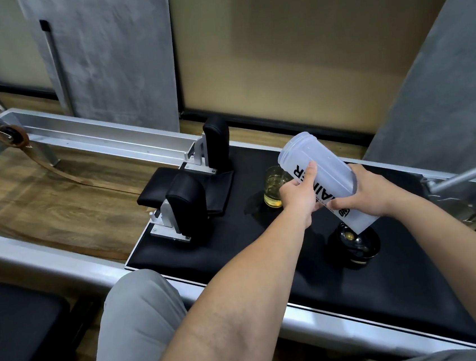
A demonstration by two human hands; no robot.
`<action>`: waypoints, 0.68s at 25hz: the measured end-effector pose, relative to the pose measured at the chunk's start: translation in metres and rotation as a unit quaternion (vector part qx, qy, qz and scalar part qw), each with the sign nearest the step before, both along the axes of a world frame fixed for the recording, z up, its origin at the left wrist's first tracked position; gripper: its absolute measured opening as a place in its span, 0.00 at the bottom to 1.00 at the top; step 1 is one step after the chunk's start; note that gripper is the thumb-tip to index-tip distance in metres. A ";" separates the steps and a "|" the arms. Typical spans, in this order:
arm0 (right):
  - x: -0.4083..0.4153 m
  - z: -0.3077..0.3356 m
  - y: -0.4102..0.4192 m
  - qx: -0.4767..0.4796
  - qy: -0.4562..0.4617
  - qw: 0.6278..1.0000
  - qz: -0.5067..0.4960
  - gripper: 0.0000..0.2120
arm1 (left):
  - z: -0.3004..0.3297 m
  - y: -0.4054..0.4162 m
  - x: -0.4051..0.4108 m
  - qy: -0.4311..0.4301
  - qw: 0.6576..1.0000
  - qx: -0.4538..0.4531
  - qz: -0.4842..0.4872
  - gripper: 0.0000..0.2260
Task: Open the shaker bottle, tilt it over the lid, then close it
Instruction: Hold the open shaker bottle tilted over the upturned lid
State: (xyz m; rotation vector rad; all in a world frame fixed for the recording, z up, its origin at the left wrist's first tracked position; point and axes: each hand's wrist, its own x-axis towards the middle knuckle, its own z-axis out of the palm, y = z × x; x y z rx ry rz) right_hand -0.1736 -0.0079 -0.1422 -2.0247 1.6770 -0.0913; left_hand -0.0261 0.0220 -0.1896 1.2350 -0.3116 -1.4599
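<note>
The frosted, translucent shaker bottle (323, 181) is held tilted, open mouth up and away, base down just above the black lid (355, 248), which lies on the black padded platform (208, 242). The left hand (298, 194) wraps its grip around the printed side; the right hand (374, 189) clasps the lower body. A glass (275, 188) of yellowish liquid stands just behind the left hand. Two black upright pads (201, 178) sit farther left, aluminium rails (94, 133) beyond, over a wood-grain floor (56, 199).
</note>
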 end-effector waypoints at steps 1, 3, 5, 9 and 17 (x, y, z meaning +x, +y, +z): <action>0.000 -0.001 0.000 0.001 0.000 1.000 0.000 0.44 | -0.001 0.000 0.000 0.001 1.000 0.000 0.000 0.19; -0.001 -0.003 0.000 0.001 -0.002 1.000 0.000 0.45 | -0.002 0.001 0.000 -0.005 1.000 0.002 -0.006 0.19; -0.001 -0.008 0.001 -0.002 -0.007 1.000 -0.004 0.46 | -0.006 0.000 0.002 -0.009 1.000 0.000 -0.016 0.19; 0.001 -0.035 0.010 -0.001 -0.028 0.999 -0.019 0.49 | -0.021 0.002 0.009 -0.010 0.999 0.005 -0.047 0.14; 0.008 -0.053 0.017 -0.033 -0.117 0.992 -0.019 0.53 | -0.016 0.005 0.014 -0.039 0.998 -0.036 -0.039 0.17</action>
